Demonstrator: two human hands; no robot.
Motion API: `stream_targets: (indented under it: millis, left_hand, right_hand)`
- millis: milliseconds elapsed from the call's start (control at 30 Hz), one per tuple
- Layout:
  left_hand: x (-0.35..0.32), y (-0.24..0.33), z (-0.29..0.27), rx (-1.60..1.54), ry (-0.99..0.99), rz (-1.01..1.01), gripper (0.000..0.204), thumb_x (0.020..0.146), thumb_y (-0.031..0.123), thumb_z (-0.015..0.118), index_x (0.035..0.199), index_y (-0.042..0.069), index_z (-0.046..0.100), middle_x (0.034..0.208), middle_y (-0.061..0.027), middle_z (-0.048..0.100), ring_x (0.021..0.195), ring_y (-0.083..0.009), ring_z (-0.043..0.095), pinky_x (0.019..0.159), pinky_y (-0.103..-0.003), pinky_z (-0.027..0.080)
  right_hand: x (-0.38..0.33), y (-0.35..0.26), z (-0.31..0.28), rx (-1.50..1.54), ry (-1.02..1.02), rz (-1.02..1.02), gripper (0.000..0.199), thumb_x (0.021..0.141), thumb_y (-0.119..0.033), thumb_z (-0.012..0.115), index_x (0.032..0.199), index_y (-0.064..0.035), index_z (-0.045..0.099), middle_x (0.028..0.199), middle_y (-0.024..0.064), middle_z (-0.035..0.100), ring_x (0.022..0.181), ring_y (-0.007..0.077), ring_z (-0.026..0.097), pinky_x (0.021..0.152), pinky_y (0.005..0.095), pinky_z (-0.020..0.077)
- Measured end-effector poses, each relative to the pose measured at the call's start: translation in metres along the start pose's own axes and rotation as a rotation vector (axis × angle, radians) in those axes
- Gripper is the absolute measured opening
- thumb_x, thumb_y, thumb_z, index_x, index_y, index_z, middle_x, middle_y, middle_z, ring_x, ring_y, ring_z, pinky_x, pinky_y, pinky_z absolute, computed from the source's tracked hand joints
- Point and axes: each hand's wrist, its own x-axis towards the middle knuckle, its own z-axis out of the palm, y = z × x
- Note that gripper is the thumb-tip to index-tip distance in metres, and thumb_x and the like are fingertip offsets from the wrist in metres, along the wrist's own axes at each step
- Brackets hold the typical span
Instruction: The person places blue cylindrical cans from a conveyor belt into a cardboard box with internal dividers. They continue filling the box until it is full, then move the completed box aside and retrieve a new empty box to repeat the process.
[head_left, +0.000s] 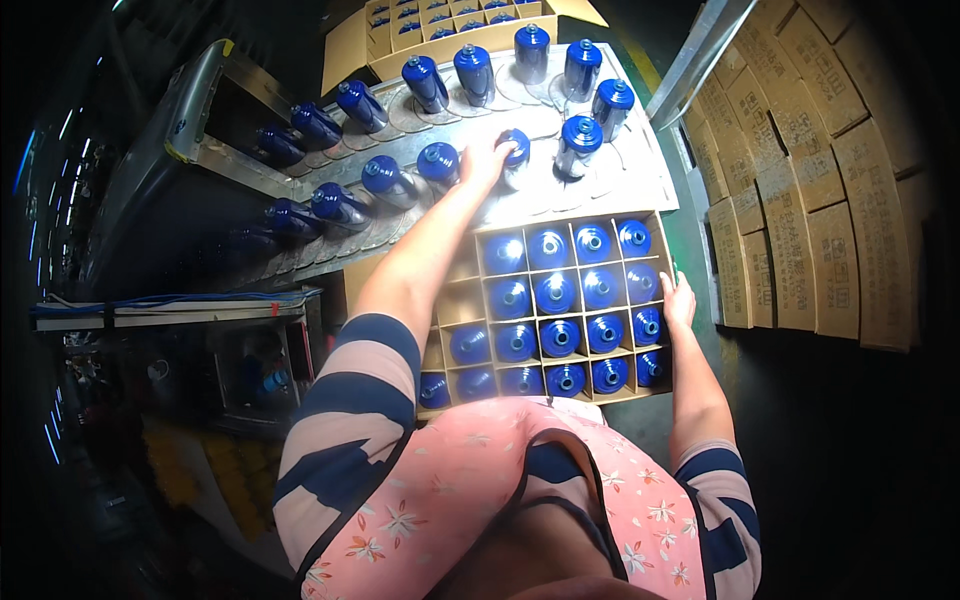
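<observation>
My left hand (484, 168) reaches forward over the lit conveyor (540, 122), its fingers closed around the upper part of a shiny blue bottle (517, 150) with a small neck on top. Other blue bottles stand upright along the conveyor, such as one (580, 146) to the right of my hand. Close to my body is an open cardboard box (462, 300) split into cells by dividers. Blue bottles (555, 292) fill most of its cells; a few at the left hold none. My right hand (679, 300) grips the box's right edge, with a small green bit beside the fingertips.
Beyond the conveyor sits another open divided carton (350, 52) of blue bottles. Stacked brown cartons (790, 190) rise on the right, past a metal post (700, 60). At the left, the conveyor runs through a metal-framed machine opening (240, 165). A rail with blue cables (180, 308) lies lower left.
</observation>
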Motion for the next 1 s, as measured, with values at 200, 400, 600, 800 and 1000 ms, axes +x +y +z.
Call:
stream_targets:
  millis: [200, 400, 600, 800, 1000]
  left_hand:
    - [-0.059, 0.007, -0.013, -0.426, 0.114, 0.046, 0.041, 0.081, 0.018, 0.071, 0.119, 0.005, 0.062, 0.106, -0.0173, 0.064, 0.099, -0.0326, 0.061, 0.088, -0.038, 0.048]
    - [-0.239, -0.065, -0.116, -0.177, 0.376, -0.429, 0.043, 0.085, 0.011, 0.069, 0.127, 0.006, 0.058, 0.122, -0.0163, 0.057, 0.113, -0.0266, 0.057, 0.096, -0.034, 0.045]
    - [-0.434, -0.039, -0.133, 0.290, 0.268, -0.795, 0.073, 0.077, 0.038, 0.077, 0.135, 0.007, 0.047, 0.129, -0.0221, 0.053, 0.118, -0.0375, 0.050, 0.100, -0.042, 0.041]
    - [-0.437, -0.027, -0.108, 0.373, 0.272, -1.083, 0.038, 0.095, 0.041, 0.047, 0.127, 0.021, 0.053, 0.112, -0.0192, 0.064, 0.105, -0.0431, 0.059, 0.088, -0.051, 0.046]
    - [-0.438, -0.036, -0.112, 0.381, 0.265, -1.067, 0.035, 0.094, 0.042, 0.048, 0.120, 0.020, 0.055, 0.103, -0.0202, 0.066, 0.099, -0.0426, 0.061, 0.084, -0.053, 0.046]
  right_hand:
    - [0.001, 0.001, 0.004, -0.054, 0.084, -0.044, 0.048, 0.092, -0.044, 0.058, 0.118, -0.0035, 0.059, 0.108, 0.0263, 0.064, 0.103, 0.0439, 0.059, 0.089, 0.0477, 0.0458]
    - [0.003, 0.002, -0.004, -0.098, 0.071, -0.090, 0.061, 0.092, -0.047, 0.058, 0.126, 0.0031, 0.055, 0.113, 0.0269, 0.063, 0.106, 0.0431, 0.059, 0.092, 0.0463, 0.0452]
    - [0.009, 0.017, 0.005, -0.005, -0.009, -0.115, 0.064, 0.091, -0.052, 0.056, 0.124, 0.0026, 0.058, 0.114, 0.0273, 0.062, 0.109, 0.0424, 0.058, 0.094, 0.0442, 0.0445]
    - [0.011, 0.028, 0.008, 0.077, -0.015, -0.205, 0.061, 0.093, -0.049, 0.055, 0.118, 0.0067, 0.059, 0.104, 0.0289, 0.065, 0.098, 0.0439, 0.062, 0.087, 0.0464, 0.0461]
    - [0.006, 0.022, 0.007, 0.198, -0.089, -0.212, 0.066, 0.094, -0.055, 0.049, 0.119, 0.0056, 0.059, 0.105, 0.0256, 0.066, 0.092, 0.0403, 0.064, 0.082, 0.0466, 0.0486]
